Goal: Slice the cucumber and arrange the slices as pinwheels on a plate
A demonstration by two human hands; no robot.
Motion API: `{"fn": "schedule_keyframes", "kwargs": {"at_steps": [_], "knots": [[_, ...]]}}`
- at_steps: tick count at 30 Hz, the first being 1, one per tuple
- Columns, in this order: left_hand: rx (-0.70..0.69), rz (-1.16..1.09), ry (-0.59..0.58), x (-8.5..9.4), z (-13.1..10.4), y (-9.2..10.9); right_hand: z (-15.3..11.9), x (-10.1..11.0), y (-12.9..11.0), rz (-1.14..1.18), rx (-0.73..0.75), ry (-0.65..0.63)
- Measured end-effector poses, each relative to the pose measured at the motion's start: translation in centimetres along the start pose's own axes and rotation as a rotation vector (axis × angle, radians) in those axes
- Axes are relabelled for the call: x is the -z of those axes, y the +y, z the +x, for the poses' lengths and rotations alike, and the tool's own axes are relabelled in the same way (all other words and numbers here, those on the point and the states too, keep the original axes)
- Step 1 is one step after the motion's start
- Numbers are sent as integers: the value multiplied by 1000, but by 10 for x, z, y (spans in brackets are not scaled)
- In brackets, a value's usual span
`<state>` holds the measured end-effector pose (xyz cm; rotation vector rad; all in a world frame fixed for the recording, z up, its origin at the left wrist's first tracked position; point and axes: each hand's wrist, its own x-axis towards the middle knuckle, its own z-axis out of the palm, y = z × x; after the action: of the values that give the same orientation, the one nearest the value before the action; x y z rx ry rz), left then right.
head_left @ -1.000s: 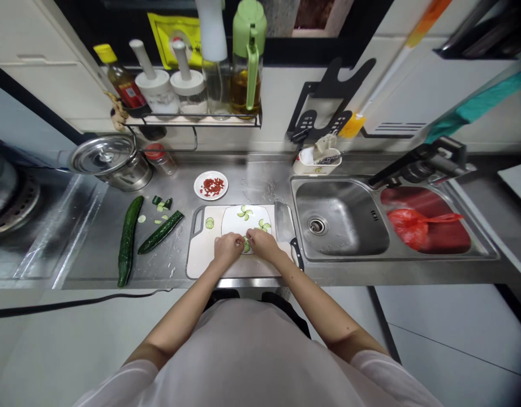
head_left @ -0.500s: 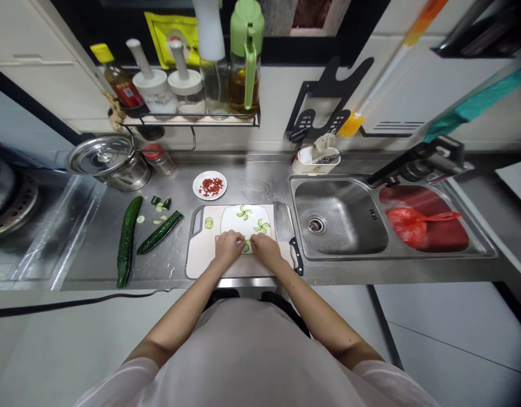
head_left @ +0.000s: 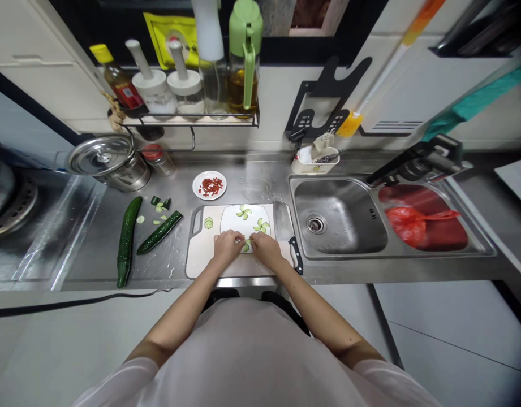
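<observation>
A white plate rests on the cutting board. Thin cucumber slices are fanned out at its back and its right side. At the plate's near edge, my left hand and my right hand face each other, fingertips pinched around more cucumber slices; the fingers partly hide these. Left of the plate, a small stack of cucumber slices lies on the board. On the board's right side is a knife, its black handle toward me.
Behind the board stands a small plate of red pieces. To the left lie a whole cucumber, a cut cucumber and offcuts. A lidded pot stands farther back. The sink is on the right, with a red bag.
Both hands stay at the plate's near edge. My left hand has shifted very slightly, and the view has moved a little; the fanned slices lie as before.
</observation>
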<state>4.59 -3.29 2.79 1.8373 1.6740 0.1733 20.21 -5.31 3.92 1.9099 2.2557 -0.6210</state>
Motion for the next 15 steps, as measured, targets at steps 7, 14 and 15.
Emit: {"fn": "schedule_keyframes", "kwargs": {"at_steps": [7,14,15], "knots": [[-16,19,23,0,-1,-6,-8,-3,-4,58,-38,26],[-19,37,31,-2,0,-8,-13,-12,-7,83,14,20],[-22,39,30,-2,0,-9,-13,-13,-8,78,16,19]]}}
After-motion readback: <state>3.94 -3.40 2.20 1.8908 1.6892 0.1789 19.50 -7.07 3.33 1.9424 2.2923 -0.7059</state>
